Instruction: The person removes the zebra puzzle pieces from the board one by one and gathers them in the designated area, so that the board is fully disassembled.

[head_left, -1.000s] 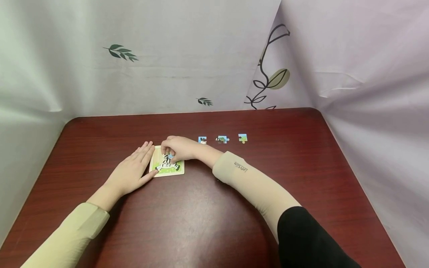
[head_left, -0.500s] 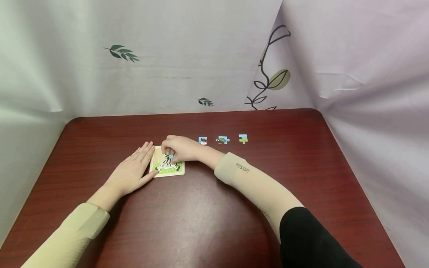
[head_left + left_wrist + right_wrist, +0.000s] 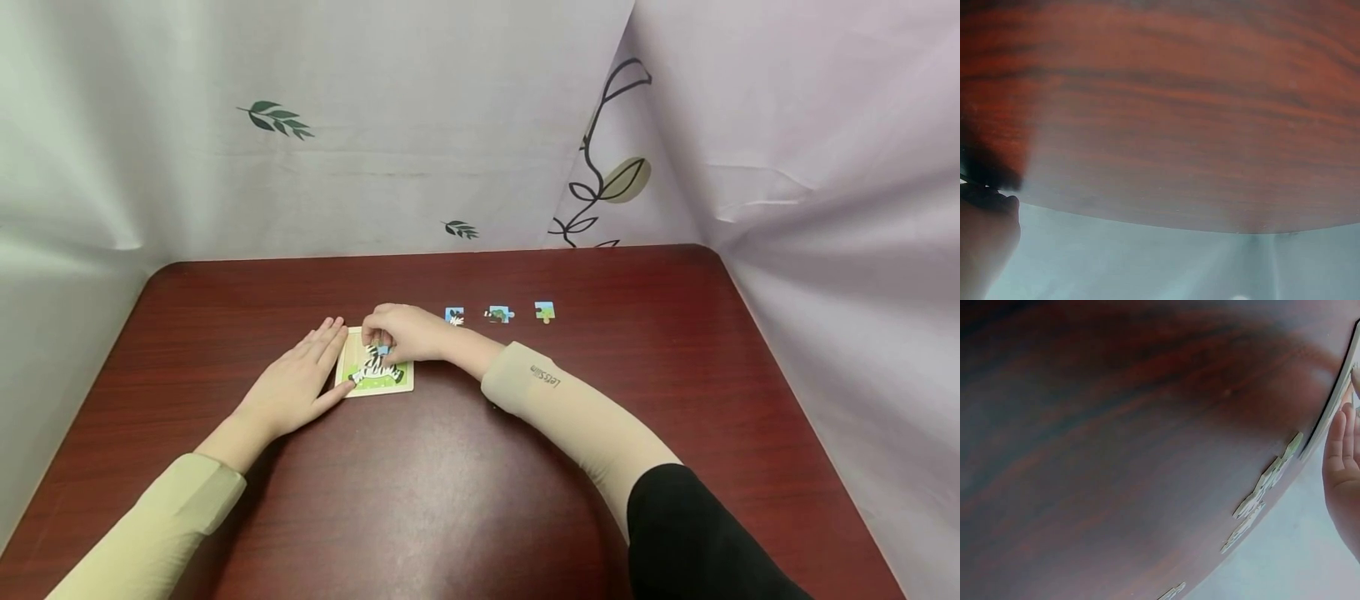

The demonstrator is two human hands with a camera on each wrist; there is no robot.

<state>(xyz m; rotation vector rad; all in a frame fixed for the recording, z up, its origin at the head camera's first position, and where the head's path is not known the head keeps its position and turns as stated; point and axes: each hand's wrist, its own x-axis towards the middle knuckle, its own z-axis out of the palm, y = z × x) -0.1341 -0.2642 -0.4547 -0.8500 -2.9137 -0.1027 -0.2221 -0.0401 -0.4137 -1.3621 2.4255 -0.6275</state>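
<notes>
From the head view I see my left hand (image 3: 296,379) lying flat with its fingers straight and together, pressed on the dark red counter (image 3: 450,483) against the left edge of the zebra puzzle board (image 3: 372,372) — the thumb tip touches the board's lower left corner. My right hand (image 3: 401,332) sits over the board's upper half, fingers curled down and pinching a small blue puzzle piece (image 3: 383,350) right at the board's surface; whether that piece is already seated in the picture or only resting on it, I cannot tell from here. The board lies flat near the middle of the counter, its green strip and the zebra's striped body showing below my fingers. Beyond my right wrist, three loose pieces lie in a row, well apart from the board: one with a zebra mane (image 3: 453,316), one with a dark tree (image 3: 498,314), and one blue and yellow (image 3: 544,311). The wrist views are blurred — mostly wood grain, with pieces seen edge-on (image 3: 1266,481).
</notes>
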